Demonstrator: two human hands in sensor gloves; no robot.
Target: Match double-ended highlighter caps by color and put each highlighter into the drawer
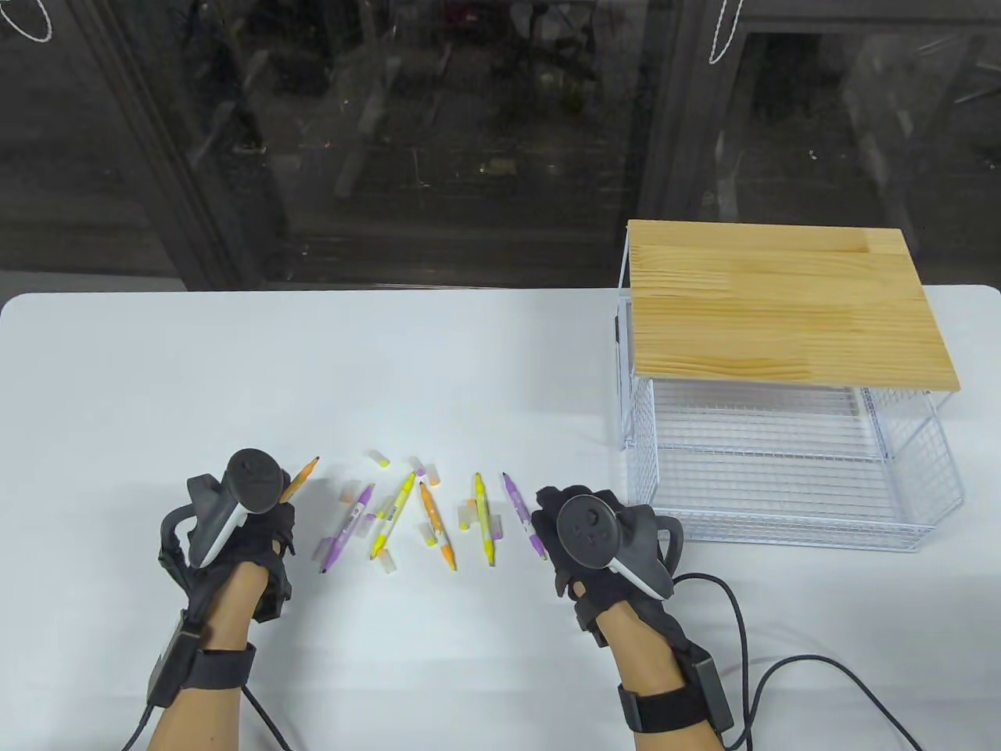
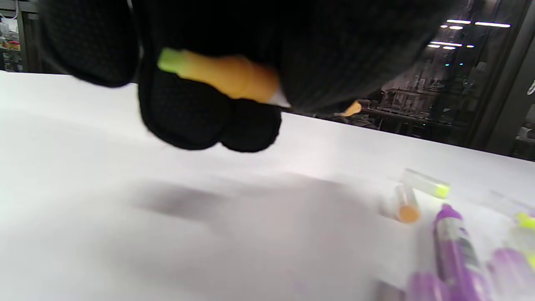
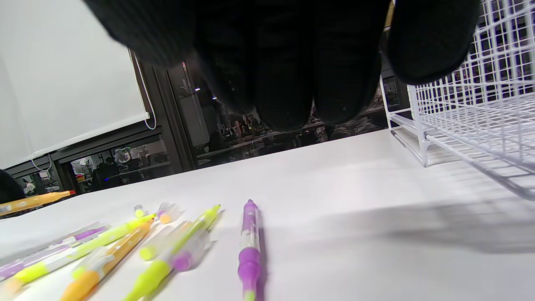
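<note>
- The white counter (image 1: pixel 156 375) is seen to carry everything; the wire drawer unit (image 1: pixel 790 469) with its wooden top (image 1: pixel 782 305) is taken here as the landmark.
- The pulled-out wire drawer (image 1: pixel 782 501) is seen to hold nothing, so no highlighter is judged to have been put away yet.
- The right hand (image 1: pixel 583 540) is held just left of the drawer, low over the counter; its fingers (image 3: pixel 284 83) are curled downward and nothing is seen gripped in them.
- The left hand (image 1: pixel 235 524) is placed farthest left of the drawer; an orange highlighter (image 1: pixel 299 477) is gripped in its fingers (image 2: pixel 184 113), its tip uncapped.
- Five more highlighters are left lying between the hands: a purple one (image 1: pixel 524 516) nearest the drawer, then yellow (image 1: pixel 483 516), orange (image 1: pixel 436 524), yellow (image 1: pixel 393 512) and purple (image 1: pixel 346 528).
- Loose clear caps (image 1: pixel 381 458) are scattered among them; all matching is judged still to be done.
</note>
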